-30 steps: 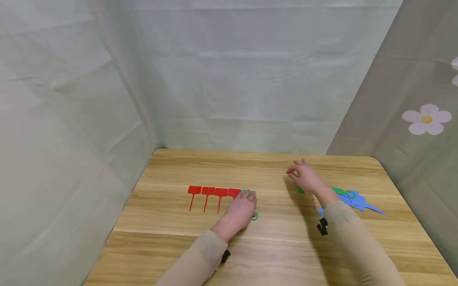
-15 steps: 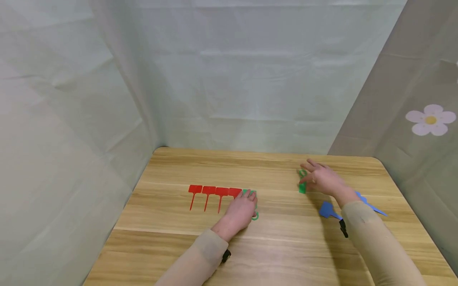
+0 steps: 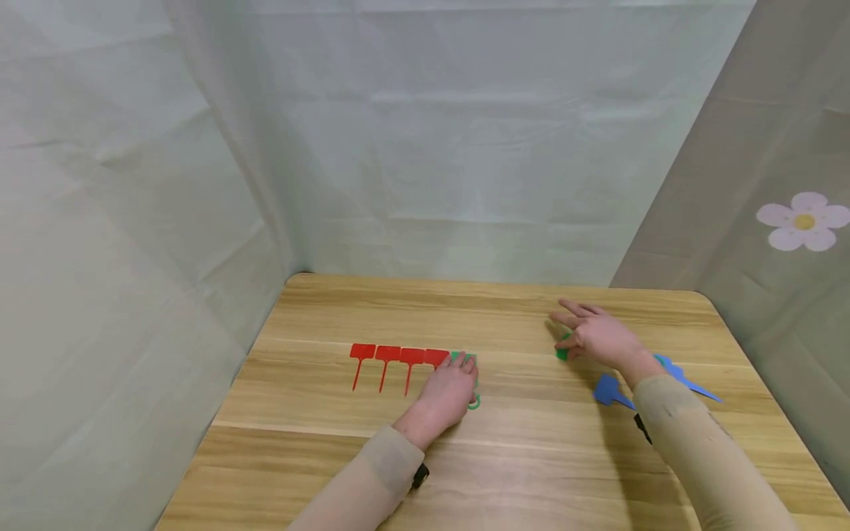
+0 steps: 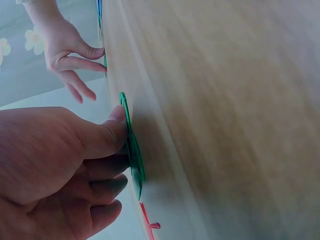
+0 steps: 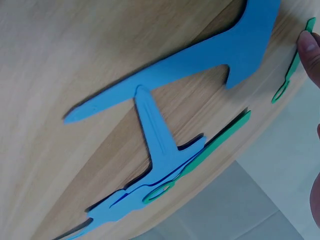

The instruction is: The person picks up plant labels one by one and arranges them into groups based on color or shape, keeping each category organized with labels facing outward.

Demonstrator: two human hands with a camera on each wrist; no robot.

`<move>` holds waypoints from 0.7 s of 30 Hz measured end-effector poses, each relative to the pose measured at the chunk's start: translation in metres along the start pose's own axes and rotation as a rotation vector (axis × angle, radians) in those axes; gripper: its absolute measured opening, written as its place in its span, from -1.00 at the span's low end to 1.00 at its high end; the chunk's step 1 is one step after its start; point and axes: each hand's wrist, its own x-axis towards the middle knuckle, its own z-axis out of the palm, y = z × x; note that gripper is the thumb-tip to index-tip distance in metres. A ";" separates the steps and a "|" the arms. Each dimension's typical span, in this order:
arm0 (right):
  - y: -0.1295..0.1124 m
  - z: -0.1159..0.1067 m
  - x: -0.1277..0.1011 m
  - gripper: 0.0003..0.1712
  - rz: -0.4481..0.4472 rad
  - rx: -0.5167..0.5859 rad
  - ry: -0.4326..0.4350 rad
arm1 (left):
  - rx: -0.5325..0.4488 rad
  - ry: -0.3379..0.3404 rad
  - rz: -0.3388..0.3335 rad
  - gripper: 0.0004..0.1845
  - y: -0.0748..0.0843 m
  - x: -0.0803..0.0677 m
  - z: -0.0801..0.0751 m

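Observation:
In the head view my left hand rests with extended fingers over a green tag with a hooked end. In the left wrist view its thumb and fingertips touch the green tag, which lies on the tabletop. My right hand reaches to a second green tag, mostly hidden under the fingers. Thumb and index finger pinch at it, the other fingers stretched out; in the right wrist view the thumb lies on this tag. Left of my left hand runs a row of red T-shaped plant labels.
Blue T-shaped plant labels lie under and around my right forearm. Another green hooked tag lies against the blue pile in the right wrist view. Pale cloth walls stand behind and beside the wooden table.
My right hand has moved rightward and down onto the second green tag, whose ring end showed half a second ago and is now covered. My left hand has stayed in place.

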 end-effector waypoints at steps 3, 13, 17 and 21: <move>0.001 0.000 0.000 -0.64 -0.014 -0.004 0.014 | -0.002 0.003 -0.002 -0.45 0.000 0.000 0.000; -0.001 -0.006 0.016 -0.70 0.066 0.056 -0.107 | 0.024 0.007 -0.001 -0.44 0.002 -0.001 0.001; -0.001 -0.007 0.022 -0.72 0.101 0.078 -0.143 | 0.030 0.001 -0.002 -0.43 0.002 0.000 0.000; -0.001 -0.008 0.025 -0.71 0.137 0.076 -0.165 | 0.029 0.000 -0.004 -0.44 0.002 0.000 0.000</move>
